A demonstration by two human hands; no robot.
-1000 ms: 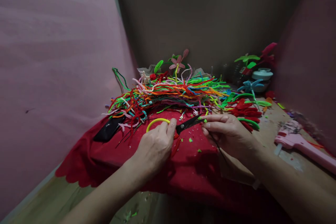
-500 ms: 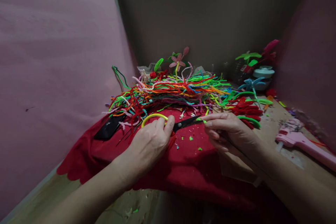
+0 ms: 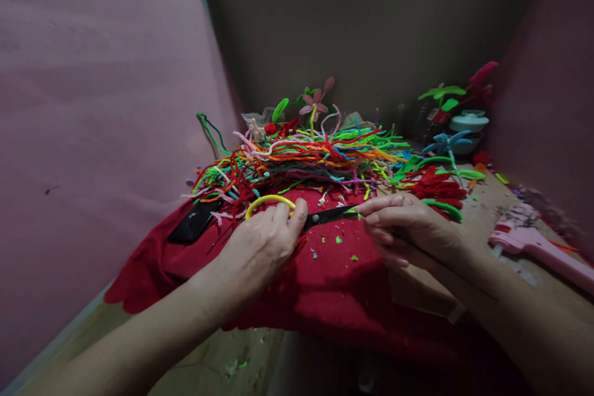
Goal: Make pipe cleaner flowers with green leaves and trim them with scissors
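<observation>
My left hand (image 3: 273, 229) is closed around a pair of scissors (image 3: 328, 215) with a yellow loop handle and dark blades, which point right. Between the blade tips and my right fingertips is a small bit of bright green fuzz. My right hand (image 3: 403, 226) pinches a green-ended pipe cleaner (image 3: 353, 211); a thin dark wire trails from this hand back along the wrist. Below the blades, several green and pale scraps (image 3: 338, 239) lie on the red cloth (image 3: 325, 291).
A heap of multicoloured pipe cleaners (image 3: 301, 158) spreads across the back. A black phone (image 3: 195, 223) lies at left. On the right are red fuzzy petals (image 3: 436, 185), a pink glue gun (image 3: 533, 241) and a lidded jar (image 3: 469, 124). Pink walls stand close on both sides.
The scissor blades have come closer together at the green fuzz. Both hands stay in nearly the same place, and the view has shifted slightly.
</observation>
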